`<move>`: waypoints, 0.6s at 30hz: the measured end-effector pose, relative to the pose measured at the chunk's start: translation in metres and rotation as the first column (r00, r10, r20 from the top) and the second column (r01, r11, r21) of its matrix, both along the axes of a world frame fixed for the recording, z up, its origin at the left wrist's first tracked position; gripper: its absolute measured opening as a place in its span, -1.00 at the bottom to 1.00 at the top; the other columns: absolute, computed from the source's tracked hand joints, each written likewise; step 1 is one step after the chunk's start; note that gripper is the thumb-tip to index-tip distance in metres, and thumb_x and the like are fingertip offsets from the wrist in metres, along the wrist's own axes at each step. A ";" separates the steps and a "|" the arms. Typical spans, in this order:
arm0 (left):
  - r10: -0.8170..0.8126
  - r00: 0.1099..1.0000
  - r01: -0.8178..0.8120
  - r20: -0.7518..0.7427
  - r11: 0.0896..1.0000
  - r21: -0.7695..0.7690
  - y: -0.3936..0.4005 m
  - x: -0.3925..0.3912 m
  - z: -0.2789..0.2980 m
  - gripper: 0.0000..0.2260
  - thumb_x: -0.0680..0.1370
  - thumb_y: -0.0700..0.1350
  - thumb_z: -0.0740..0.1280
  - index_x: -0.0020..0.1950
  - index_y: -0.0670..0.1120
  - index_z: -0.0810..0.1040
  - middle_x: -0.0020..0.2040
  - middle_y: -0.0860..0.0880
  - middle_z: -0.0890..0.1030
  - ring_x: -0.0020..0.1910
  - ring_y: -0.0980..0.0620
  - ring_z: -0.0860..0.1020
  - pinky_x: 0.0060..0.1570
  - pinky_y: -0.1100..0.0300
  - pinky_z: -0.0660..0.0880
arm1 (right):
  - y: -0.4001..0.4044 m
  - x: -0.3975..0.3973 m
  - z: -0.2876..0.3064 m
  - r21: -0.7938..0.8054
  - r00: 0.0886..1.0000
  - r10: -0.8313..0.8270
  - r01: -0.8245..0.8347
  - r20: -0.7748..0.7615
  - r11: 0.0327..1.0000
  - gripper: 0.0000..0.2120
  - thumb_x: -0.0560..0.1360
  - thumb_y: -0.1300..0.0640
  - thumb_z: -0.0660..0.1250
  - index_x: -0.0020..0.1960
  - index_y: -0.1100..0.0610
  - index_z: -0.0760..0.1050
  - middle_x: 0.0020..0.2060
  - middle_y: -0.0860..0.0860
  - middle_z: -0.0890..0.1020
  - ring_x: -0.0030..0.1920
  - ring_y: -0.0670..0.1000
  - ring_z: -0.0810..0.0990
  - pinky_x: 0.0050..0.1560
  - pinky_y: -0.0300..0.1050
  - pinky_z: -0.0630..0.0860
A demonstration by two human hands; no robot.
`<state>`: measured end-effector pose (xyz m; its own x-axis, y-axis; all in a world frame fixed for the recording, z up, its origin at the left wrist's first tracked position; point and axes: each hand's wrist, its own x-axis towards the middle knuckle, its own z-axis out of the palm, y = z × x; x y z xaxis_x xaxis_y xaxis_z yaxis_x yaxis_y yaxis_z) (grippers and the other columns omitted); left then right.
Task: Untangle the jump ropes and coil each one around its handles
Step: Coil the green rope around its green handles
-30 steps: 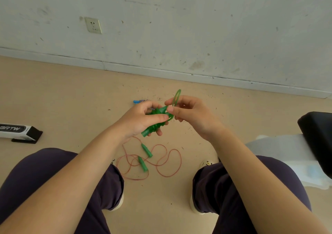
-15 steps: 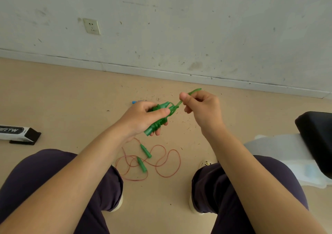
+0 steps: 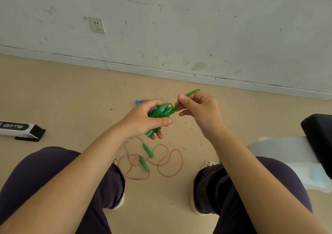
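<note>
From the head camera, we see that the open loop of green cord held up a second ago is gone: our right hand (image 3: pixel 199 111) has drawn it down to a short straight tail, pulled up and to the right away from the bundle. We read this as the last loop being cinched, so the green plastic jump rope (image 3: pixel 159 116) looks nearly coiled around its handles.

Our left hand (image 3: pixel 143 119) grips that bundle, thumb across the near side and fingers (image 3: pixel 158 134) curled under the handle ends, which stick out below the palm. Our right hand pinches the green tail (image 3: pixel 193 92) between thumb and forefinger, just right of the bundle; the free tip pokes out beyond the knuckles.

On the floor (image 3: pixel 71 97), nearer us and between our knees, the thin red cord with two green handles (image 3: pixel 143 161) lies loose and uncoiled. A blue handle (image 3: pixel 139 101) peeks out beyond the left hand, mostly hidden.
</note>
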<state>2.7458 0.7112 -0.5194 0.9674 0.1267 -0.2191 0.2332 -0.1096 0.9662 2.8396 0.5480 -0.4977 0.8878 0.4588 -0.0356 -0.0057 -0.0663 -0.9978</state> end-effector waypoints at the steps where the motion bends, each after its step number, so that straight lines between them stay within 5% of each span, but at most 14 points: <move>1: 0.002 1.000 -0.002 -0.001 1.000 0.003 0.000 0.000 -0.001 -0.63 0.47 -0.07 0.52 0.24 0.04 0.53 -0.15 -0.04 0.69 -0.39 -0.10 0.63 -0.40 0.10 0.51 | -0.001 0.001 0.000 0.000 1.000 -0.002 0.002 0.001 1.000 -0.73 0.53 0.20 0.39 -0.03 0.45 0.51 -0.23 0.15 0.68 -0.20 0.07 0.67 -0.21 -0.13 0.63; 12: 0.190 0.978 -0.187 0.085 0.981 -0.045 -0.010 0.006 -0.001 -0.80 0.55 -0.09 0.44 0.16 0.03 0.58 -0.29 -0.03 0.66 -0.51 -0.01 0.50 -0.53 0.18 0.40 | -0.001 0.003 -0.002 -0.052 0.999 0.017 -0.015 0.035 0.999 -0.75 0.59 0.16 0.31 -0.03 0.38 0.52 -0.10 0.11 0.72 -0.08 0.11 0.71 0.02 0.02 0.63; 18: 0.131 0.988 -0.133 0.083 0.991 0.013 -0.006 0.005 0.001 -0.86 0.52 -0.04 0.47 0.02 -0.04 0.61 -0.26 -0.09 0.64 -0.48 -0.05 0.51 -0.49 0.15 0.42 | -0.004 0.001 0.003 0.037 0.998 -0.059 0.059 0.012 0.998 -0.88 0.47 0.27 0.45 -0.08 0.34 0.58 -0.26 0.18 0.69 -0.25 0.10 0.70 -0.14 -0.07 0.66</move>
<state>2.7511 0.7047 -0.5181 0.9564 0.2580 -0.1366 0.1674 -0.1012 0.9807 2.8405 0.5442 -0.4950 0.9137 0.4064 -0.0079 0.0046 -0.0300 -0.9995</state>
